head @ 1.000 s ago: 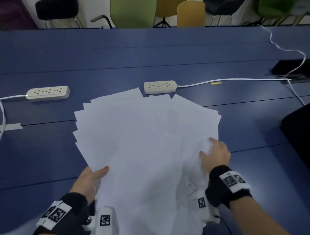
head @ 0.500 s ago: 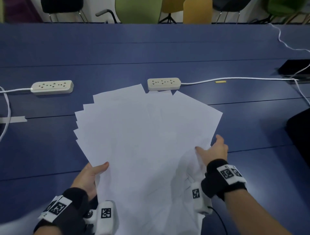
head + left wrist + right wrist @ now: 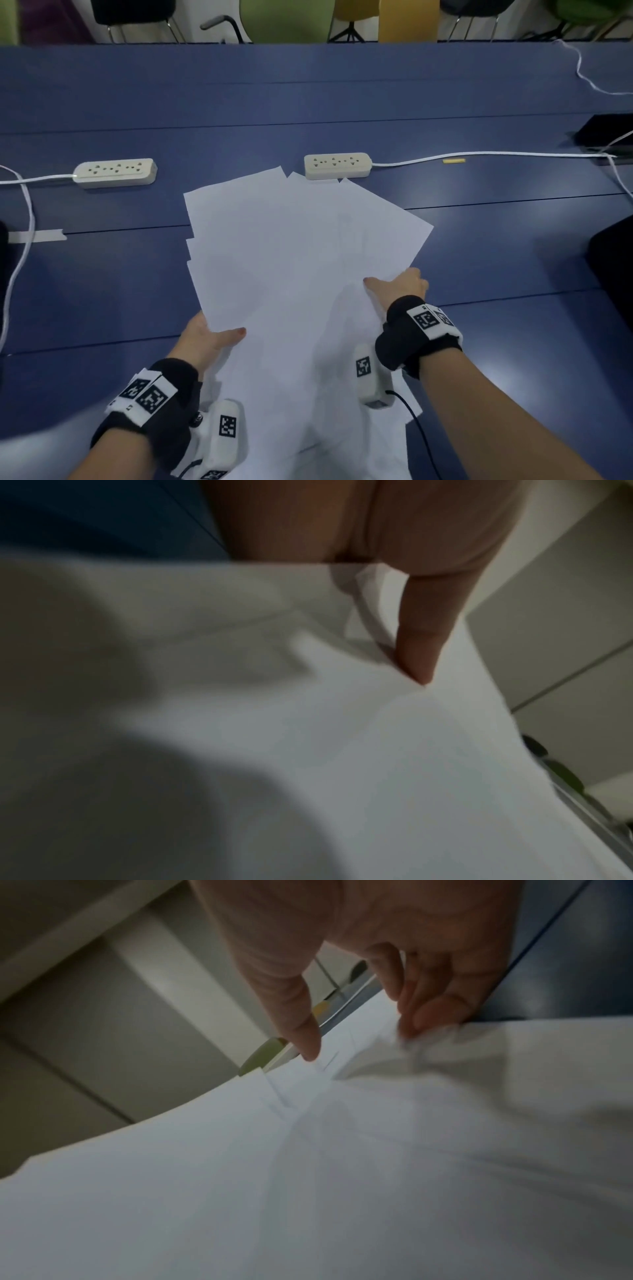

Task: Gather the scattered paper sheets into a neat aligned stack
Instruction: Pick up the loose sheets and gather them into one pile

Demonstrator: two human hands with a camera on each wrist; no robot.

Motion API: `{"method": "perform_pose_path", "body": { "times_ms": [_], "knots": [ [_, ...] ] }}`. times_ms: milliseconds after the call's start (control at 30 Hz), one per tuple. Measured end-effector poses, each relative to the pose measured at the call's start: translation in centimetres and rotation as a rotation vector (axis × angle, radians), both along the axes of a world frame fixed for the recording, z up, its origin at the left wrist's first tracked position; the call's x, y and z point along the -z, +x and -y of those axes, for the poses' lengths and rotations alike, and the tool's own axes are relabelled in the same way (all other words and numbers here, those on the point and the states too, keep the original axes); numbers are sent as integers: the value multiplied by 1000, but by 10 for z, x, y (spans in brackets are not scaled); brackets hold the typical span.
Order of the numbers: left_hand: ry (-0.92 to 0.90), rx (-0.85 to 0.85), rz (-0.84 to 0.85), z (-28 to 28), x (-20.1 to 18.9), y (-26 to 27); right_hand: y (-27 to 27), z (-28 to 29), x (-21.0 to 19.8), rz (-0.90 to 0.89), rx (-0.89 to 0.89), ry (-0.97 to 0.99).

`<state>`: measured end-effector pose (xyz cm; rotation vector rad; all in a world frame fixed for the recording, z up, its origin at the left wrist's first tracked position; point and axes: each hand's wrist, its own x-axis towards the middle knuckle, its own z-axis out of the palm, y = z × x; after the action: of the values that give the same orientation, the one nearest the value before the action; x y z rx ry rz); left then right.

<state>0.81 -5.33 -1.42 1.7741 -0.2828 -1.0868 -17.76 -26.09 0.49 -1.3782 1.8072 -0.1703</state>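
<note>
Several white paper sheets (image 3: 294,260) lie fanned over one another on the blue table (image 3: 342,85), their far corners spread apart. My left hand (image 3: 209,339) grips the fan's left edge, thumb on top and fingers hidden beneath; the left wrist view shows the thumb (image 3: 416,647) pressed onto the sheets (image 3: 308,750). My right hand (image 3: 399,286) holds the right edge, thumb lying on the paper. In the right wrist view the thumb (image 3: 301,1031) sits above the sheets (image 3: 308,1177) and the curled fingers (image 3: 421,1015) pinch the edge.
Two cream power strips (image 3: 114,172) (image 3: 337,165) lie just beyond the paper, with white cords (image 3: 479,156) running off to both sides. A strip of tape (image 3: 36,235) is at the left. Dark objects (image 3: 613,267) sit at the right edge. Chairs stand behind the table.
Both hands have pushed inward, so the fan has narrowed: its left corners moved right and its right side drew in. The right hand shifted from resting on the paper to gripping its edge.
</note>
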Motion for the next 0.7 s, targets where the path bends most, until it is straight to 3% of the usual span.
{"method": "perform_pose_path", "body": {
  "times_ms": [167, 233, 367, 500, 700],
  "knots": [
    [-37, -7, -4, -3, -2, -5, -3, 3, 10, 179, 44, 55],
    [-56, -45, -35, -8, -3, -4, -8, 4, 12, 135, 7, -43],
    [-78, -153, -94, -27, -6, 11, -9, 10, 7, -154, -436, -296],
    [-92, -225, -121, -43, -5, 28, -8, 6, 17, -361, -924, -126],
    [-137, -211, -153, -43, -2, 28, -55, -4, 14, -425, -1075, -124]
  ]
}}
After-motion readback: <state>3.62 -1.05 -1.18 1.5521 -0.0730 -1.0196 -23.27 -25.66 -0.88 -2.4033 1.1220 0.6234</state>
